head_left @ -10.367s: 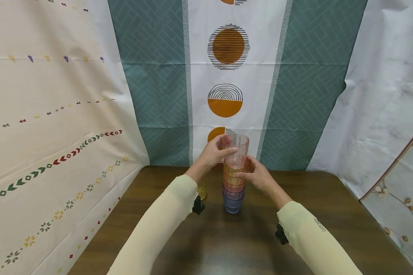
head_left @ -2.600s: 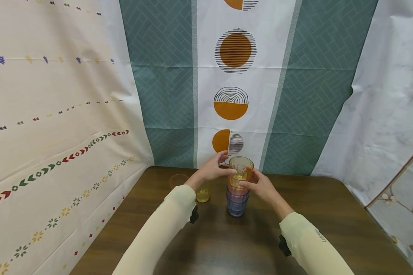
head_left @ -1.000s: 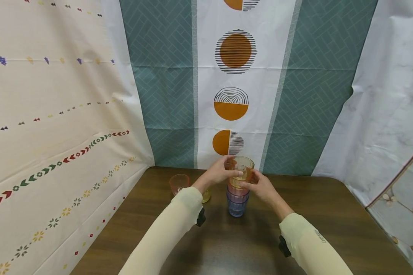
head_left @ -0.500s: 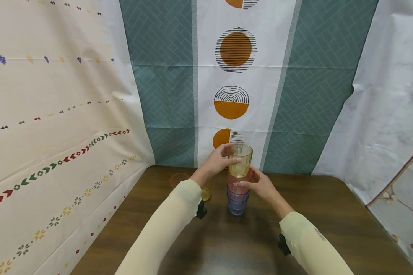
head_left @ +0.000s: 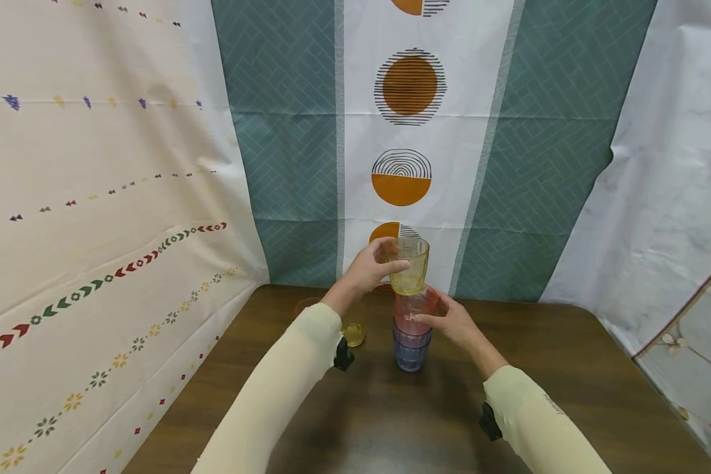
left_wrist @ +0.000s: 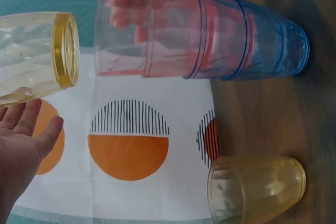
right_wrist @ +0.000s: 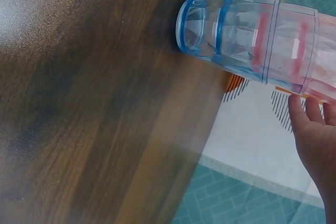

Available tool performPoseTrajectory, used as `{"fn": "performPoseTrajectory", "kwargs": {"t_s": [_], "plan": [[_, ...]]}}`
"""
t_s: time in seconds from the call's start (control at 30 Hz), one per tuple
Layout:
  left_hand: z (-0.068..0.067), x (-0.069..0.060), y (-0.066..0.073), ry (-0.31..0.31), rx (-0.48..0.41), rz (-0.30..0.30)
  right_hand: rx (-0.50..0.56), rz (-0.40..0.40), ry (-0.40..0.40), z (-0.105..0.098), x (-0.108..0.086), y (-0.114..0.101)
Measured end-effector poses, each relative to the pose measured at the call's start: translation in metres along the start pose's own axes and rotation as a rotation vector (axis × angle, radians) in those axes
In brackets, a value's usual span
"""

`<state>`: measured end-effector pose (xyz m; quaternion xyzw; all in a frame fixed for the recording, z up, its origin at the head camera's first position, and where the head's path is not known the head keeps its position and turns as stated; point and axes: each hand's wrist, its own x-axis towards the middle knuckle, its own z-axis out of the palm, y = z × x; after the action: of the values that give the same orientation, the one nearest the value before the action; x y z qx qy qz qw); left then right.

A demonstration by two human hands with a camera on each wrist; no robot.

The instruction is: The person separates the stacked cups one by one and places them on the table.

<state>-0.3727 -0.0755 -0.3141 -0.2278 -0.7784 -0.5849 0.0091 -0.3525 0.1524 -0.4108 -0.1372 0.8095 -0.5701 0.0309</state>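
Note:
My left hand [head_left: 364, 268] holds a clear yellow tumbler [head_left: 413, 266] by its side, thumb in front and fingers behind. It is just above a stack of nested tumblers and appears apart from it in the left wrist view. Pink tumblers [left_wrist: 157, 35] form the upper stack, and blue ones [head_left: 411, 357] stand at its base on the table. My right hand [head_left: 455, 324] grips the upper pink part from the right, thumb in front. In the right wrist view its fingertips touch the pink wall, and the stack's top is cut off.
Another yellow tumbler [head_left: 354, 334] stands on the brown wooden table [head_left: 545, 368], left of the stack. Behind my left sleeve shows the rim of a pinkish tumbler [head_left: 305, 304], mostly hidden. Patterned cloths [head_left: 284, 145] hang at the table's back and sides.
Earlier my left hand lifted a pink tumbler off the stack; a pinkish one later stands at left. Since then it has gripped the yellow tumbler and raised it out. My right hand stays on the stack.

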Motion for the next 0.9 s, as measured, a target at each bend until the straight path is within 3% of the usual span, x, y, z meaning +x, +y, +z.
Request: {"fn": "performPoseTrajectory", "kwargs": {"t_s": [0.4, 0.63, 0.9], "plan": [[-0.027, -0.004, -0.003, 0.032, 0.004, 0.001, -0.005, 0.030, -0.005, 0.005, 0.002, 0.004], [-0.040, -0.013, -0.003, 0.054, 0.020, -0.017, 0.005, 0.021, 0.003, 0.006, -0.001, 0.007], [-0.058, -0.026, -0.014, 0.100, 0.002, -0.027, -0.013, 0.022, 0.031, 0.011, -0.004, 0.009]]}}
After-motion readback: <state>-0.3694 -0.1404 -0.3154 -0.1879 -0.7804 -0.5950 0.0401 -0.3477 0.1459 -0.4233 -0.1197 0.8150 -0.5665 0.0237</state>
